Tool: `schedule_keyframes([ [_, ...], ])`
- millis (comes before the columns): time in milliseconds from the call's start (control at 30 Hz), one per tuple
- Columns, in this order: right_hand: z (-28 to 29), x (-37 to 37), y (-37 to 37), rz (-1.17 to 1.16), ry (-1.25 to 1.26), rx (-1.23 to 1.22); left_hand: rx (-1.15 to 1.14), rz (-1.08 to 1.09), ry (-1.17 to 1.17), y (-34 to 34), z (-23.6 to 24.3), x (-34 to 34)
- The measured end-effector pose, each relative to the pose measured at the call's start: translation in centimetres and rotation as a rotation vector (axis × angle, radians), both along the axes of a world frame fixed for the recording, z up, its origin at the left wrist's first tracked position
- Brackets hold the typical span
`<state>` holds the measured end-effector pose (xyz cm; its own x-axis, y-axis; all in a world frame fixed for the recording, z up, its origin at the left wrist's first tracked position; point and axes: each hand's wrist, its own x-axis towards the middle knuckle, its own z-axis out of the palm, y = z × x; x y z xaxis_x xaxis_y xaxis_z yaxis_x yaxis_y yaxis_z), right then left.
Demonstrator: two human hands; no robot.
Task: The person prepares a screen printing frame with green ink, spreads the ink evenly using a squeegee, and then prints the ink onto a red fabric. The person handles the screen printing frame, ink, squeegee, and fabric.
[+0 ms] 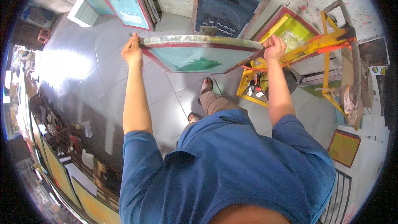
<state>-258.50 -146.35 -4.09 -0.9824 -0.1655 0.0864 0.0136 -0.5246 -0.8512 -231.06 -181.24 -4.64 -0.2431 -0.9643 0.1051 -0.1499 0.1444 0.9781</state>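
Note:
Both my arms reach forward and hold up a screen printing frame [178, 56] with pale blue mesh, a dark red inner border and a green stain. It is tilted, its grey top edge toward me. My left hand [132, 52] is closed around the left corner. My right hand [274, 47] is closed around the right corner, close to a yellow metal stand [306, 49]. A small metal hinge or clamp piece [208, 30] shows on the top edge at the middle. The fingers' undersides are hidden behind the frame.
A dark blue screen [226, 6] and a yellow-green one [290, 33] lean on the far wall. More framed screens [126, 6] stand at the far left beside white stacked panels [83, 13]. Cluttered shelves [78, 149] line the left. Grey tiles [153, 87] cover the floor.

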Motion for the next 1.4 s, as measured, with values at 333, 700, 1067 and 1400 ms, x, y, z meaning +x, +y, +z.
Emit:
schedule_keyframes([
  [333, -6.9, -15.4, -5.7, -0.222, -0.092, 0.189, -0.088, -0.128, -0.206, -8.9, -6.7, -22.9],
  [700, -14.7, -25.4, -8.2, -0.326, -0.106, 0.377, -0.077, -0.359, -0.184, -15.4, -14.0, -36.4],
  [1067, -17.4, -30.3, -10.7, -0.446, -0.228, 0.388, 0.028, -0.488, -0.209, -18.3, -17.1, -44.0],
  [1400, -18.7, -32.2, -10.9, -0.431, -0.233, 0.374, -0.022, -0.546, -0.292, -19.8, -18.5, -46.9],
])
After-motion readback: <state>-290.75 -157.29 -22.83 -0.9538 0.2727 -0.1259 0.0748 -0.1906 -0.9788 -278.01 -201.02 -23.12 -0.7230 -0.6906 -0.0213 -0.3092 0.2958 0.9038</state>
